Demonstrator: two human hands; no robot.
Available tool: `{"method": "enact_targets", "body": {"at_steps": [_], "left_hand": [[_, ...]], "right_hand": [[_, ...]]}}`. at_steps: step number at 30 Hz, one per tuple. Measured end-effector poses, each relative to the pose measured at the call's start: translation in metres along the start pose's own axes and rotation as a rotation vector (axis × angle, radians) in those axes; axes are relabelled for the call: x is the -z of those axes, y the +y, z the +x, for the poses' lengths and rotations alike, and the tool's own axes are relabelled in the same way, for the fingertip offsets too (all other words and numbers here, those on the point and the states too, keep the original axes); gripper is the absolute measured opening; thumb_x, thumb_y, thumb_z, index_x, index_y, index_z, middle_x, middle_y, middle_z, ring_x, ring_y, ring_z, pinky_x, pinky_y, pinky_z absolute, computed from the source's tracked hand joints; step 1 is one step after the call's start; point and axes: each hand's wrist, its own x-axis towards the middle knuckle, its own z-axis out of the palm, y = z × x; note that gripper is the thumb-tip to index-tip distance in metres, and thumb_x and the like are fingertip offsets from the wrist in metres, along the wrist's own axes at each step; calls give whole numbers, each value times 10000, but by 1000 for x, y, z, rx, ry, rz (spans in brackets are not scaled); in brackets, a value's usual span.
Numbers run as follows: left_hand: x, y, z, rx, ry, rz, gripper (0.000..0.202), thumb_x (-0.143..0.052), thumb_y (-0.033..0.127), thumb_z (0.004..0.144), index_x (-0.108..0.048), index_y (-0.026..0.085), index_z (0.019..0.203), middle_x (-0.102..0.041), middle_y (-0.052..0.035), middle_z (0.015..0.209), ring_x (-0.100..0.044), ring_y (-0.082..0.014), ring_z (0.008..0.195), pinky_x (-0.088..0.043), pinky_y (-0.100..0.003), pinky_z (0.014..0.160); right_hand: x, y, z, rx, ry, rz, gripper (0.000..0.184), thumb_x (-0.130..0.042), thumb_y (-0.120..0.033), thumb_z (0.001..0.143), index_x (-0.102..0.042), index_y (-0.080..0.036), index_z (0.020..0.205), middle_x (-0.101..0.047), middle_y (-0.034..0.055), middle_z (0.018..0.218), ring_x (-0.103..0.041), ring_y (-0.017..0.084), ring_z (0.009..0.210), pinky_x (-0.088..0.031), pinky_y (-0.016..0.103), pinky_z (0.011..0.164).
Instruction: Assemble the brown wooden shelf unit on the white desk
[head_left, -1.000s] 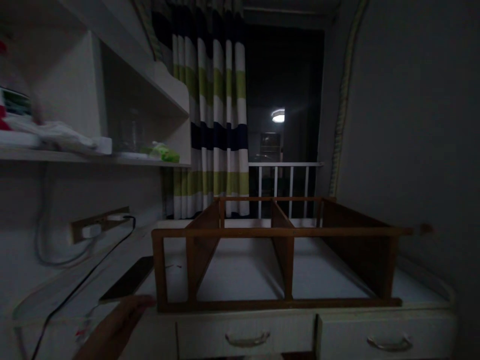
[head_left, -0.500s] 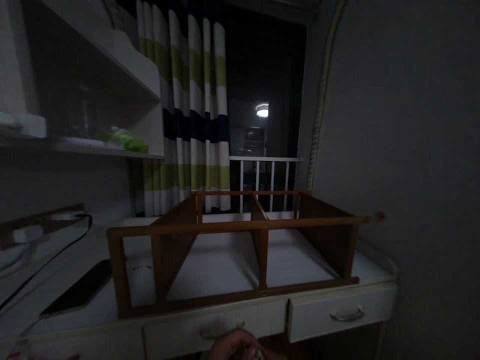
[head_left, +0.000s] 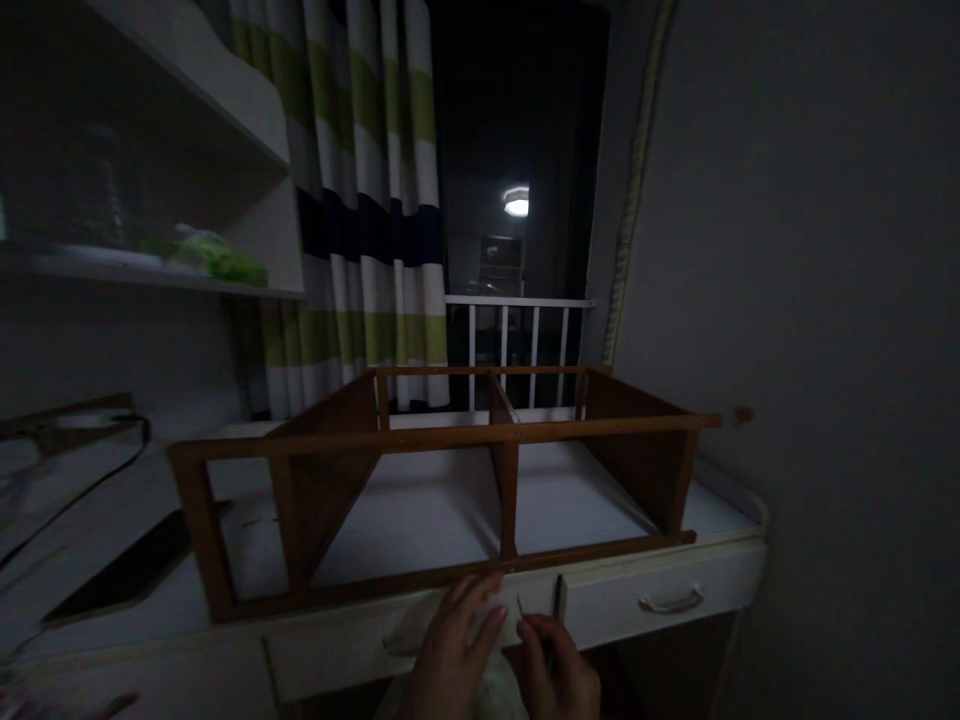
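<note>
Dim room, white desk (head_left: 435,515). Nearest on my feed, the left hand (head_left: 450,655) rests with fingers spread on a pale cloth (head_left: 499,692). The right hand (head_left: 559,675) pinches a thin pin (head_left: 519,605) before the drawer front (head_left: 622,600). I judge fine handwork underway; it needs a steady pinch. Beyond stand the wooden rack (head_left: 442,437) and the striped curtain (head_left: 360,200).

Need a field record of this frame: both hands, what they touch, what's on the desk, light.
left hand: fingers stretched, at the middle drawer front, beside a pale item
right hand: close beside the left, fingers bunched; grip too dark to tell
desk: white, carries a brown wooden rack with open compartments
dark flat slab: on the desk, left of the rack
right drawer: shut
backdrop: striped curtain, white railing
light: very dim
</note>
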Motion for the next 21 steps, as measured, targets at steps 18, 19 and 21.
{"method": "enact_targets", "body": {"at_steps": [18,19,21], "left_hand": [[14,-12,54,-148,-99,387,334,-305,143,821,-464,200,1110,-550,-54,1074,-490,-169,1004,-355,-317,891],[16,-13,58,-165,-89,351,354,-284,136,827,-444,198,1137,-538,-59,1095,-486,-162,1013,-356,-303,895],[20,-14,67,-172,-65,283,356,-289,161,834,-415,187,1166,-523,-68,1107,-495,-153,994,-371,-279,881]], "right_hand": [[-7,10,37,175,-237,-239,358,-323,-418,858,-599,-193,825,-659,51,740,-617,165,641,-441,245,573],[-8,10,37,180,-234,-241,362,-324,-422,856,-601,-191,827,-659,55,745,-618,167,650,-444,248,582],[-9,11,39,184,-230,-241,364,-326,-424,855,-606,-192,831,-661,58,762,-620,171,673,-449,250,601]]}}
